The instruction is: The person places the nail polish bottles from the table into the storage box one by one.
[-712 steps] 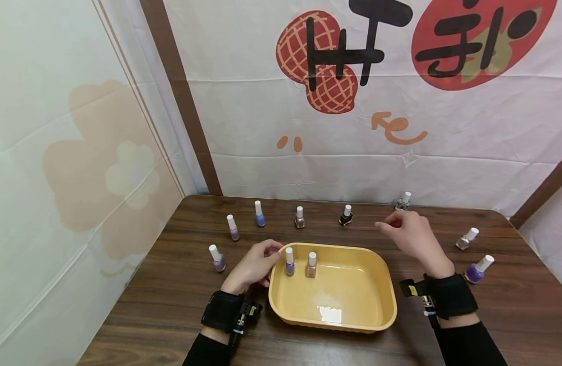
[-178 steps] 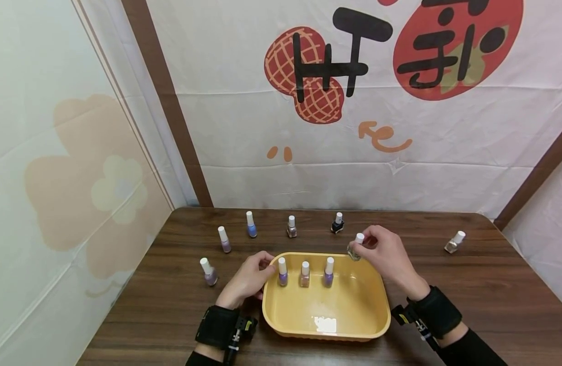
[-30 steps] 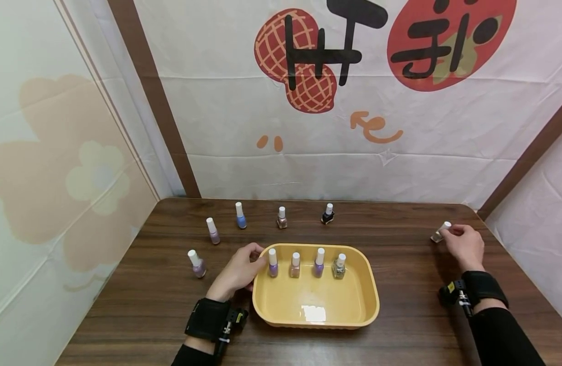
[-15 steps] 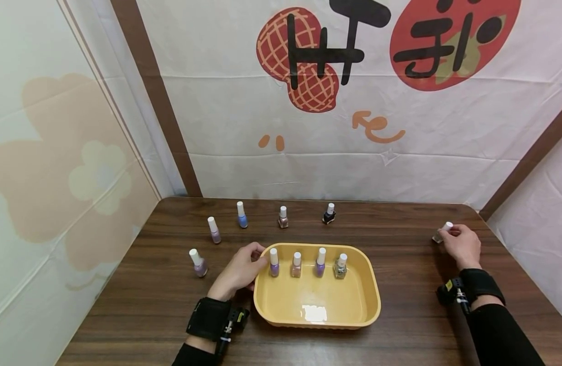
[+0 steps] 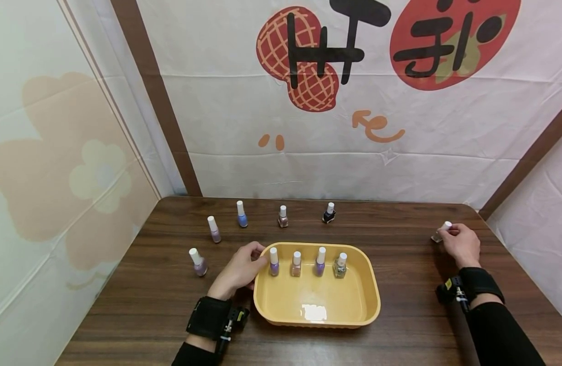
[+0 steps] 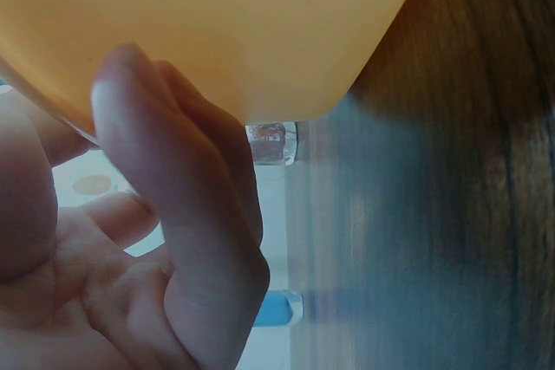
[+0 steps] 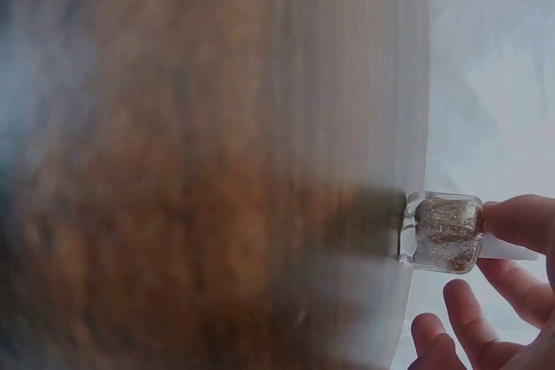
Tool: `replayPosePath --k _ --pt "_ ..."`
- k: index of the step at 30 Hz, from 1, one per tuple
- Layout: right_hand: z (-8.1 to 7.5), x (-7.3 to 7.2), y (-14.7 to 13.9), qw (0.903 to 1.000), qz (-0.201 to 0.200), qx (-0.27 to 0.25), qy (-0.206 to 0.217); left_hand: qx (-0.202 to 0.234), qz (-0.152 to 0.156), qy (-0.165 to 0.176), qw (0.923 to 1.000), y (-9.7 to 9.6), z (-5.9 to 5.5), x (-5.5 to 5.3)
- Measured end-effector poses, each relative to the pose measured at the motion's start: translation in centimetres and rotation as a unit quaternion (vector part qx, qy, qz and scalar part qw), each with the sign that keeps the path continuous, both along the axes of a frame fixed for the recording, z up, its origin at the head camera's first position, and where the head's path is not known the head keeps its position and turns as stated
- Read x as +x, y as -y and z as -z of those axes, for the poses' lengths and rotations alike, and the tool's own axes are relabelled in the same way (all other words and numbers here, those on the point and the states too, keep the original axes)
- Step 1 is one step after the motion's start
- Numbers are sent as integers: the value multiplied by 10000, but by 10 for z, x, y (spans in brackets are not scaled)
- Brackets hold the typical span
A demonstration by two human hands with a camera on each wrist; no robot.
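Observation:
My left hand [image 5: 241,269] grips the left rim of a yellow tray [image 5: 317,317]; in the left wrist view fingers [image 6: 186,188] lie against its outer wall. Along the tray's far side stand a purple nail polish bottle [image 5: 274,264], a pinkish one [image 5: 296,265], another purple one [image 5: 319,263] and a clear glittery one [image 5: 340,266]. Far to the right, my right hand [image 5: 464,245] pinches the white cap of a glittery nail polish bottle [image 7: 447,233]. That bottle's base appears to be at the tabletop.
Outside the tray, more nail polish bottles stand on the wooden table [image 5: 171,315]: two pale purple ones [image 5: 198,263] at left, then a blue one [image 5: 242,216], a brownish one [image 5: 283,217] and a black one [image 5: 329,214] along the back. A printed cloth [image 5: 235,101] hangs behind.
Since the oldest frame, a purple bottle from the right and a clear one from the back have come into the tray. My right hand has moved to the far-right bottle, nearly still this last second.

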State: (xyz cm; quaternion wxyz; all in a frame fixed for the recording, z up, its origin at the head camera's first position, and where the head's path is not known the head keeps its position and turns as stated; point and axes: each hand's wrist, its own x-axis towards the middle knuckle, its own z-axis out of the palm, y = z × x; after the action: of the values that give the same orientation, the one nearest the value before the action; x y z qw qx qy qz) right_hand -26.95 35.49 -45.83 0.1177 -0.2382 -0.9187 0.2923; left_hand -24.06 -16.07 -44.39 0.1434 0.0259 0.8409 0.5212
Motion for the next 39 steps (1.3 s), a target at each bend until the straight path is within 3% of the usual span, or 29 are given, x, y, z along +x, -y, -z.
replayPosePath --k 31,39 --pt "-4 1 0 9994 -133 254 -171 -6 -30 -49 10000 0 1 0" --pt "-13 -2 9 9983 -277 387 -333 19 -25 -20 10000 0 1 0"
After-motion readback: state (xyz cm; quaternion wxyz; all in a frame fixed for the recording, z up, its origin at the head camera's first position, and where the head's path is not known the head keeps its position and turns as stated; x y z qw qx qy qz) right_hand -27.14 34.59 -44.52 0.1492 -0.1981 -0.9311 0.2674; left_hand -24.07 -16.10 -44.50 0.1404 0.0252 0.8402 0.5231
